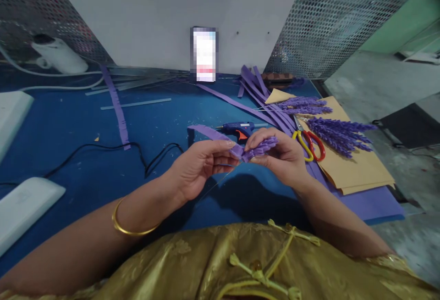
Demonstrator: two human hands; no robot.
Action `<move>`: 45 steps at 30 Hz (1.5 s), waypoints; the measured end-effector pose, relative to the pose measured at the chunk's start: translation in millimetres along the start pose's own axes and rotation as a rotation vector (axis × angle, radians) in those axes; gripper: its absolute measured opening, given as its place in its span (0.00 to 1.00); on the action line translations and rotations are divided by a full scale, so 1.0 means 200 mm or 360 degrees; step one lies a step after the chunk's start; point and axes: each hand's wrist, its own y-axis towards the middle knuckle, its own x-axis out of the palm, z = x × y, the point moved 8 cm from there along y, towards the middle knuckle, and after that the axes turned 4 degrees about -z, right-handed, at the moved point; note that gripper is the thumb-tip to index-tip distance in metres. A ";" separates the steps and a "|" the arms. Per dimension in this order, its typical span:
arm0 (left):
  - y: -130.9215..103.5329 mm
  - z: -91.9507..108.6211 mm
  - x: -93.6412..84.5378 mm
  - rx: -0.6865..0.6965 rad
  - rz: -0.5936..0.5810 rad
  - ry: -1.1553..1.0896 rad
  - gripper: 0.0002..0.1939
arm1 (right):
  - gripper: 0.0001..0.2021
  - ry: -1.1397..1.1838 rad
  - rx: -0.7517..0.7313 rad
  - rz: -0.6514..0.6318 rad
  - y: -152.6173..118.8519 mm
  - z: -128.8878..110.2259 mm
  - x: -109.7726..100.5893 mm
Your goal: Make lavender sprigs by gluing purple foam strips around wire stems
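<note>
My left hand (199, 164) pinches a fringed purple paper strip (209, 132), whose free end sticks out to the upper left. My right hand (283, 155) grips a purple paper flower (263, 147) with its fingers and thumb. The strip meets the flower's lower end between my two hands. A thin wire stem (220, 181) runs down and left from there. Just beyond my hands lies a blue hot glue gun (240, 129) with an orange trigger. Scissors (309, 146) with red and yellow handles rest right of my right hand.
Finished purple flower sprigs (338, 135) lie on brown paper (357, 169) at the right. Purple strips (257, 91) are piled at the back. A phone (204, 54) leans on the back panel. A black cord (92, 145) crosses the blue table (154, 128); a cut strip (117, 107) lies left.
</note>
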 end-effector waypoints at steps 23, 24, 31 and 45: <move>-0.04 0.27 0.00 0.0233 0.0025 0.1372 0.35 | 0.08 0.0155 0.0042 -0.0047 0.00 0.00 -0.01; -0.06 0.35 -0.01 0.0419 0.0177 0.1479 0.31 | 0.07 0.0181 0.0048 -0.0048 0.00 0.01 -0.01; 0.02 0.35 0.05 0.0681 -0.0048 0.1244 0.06 | 0.07 0.0165 -0.0004 -0.0159 0.00 0.00 0.02; 0.12 0.10 0.04 -0.0011 -0.0565 0.0956 0.09 | 0.06 -0.0026 0.0015 -0.0383 -0.01 0.02 0.05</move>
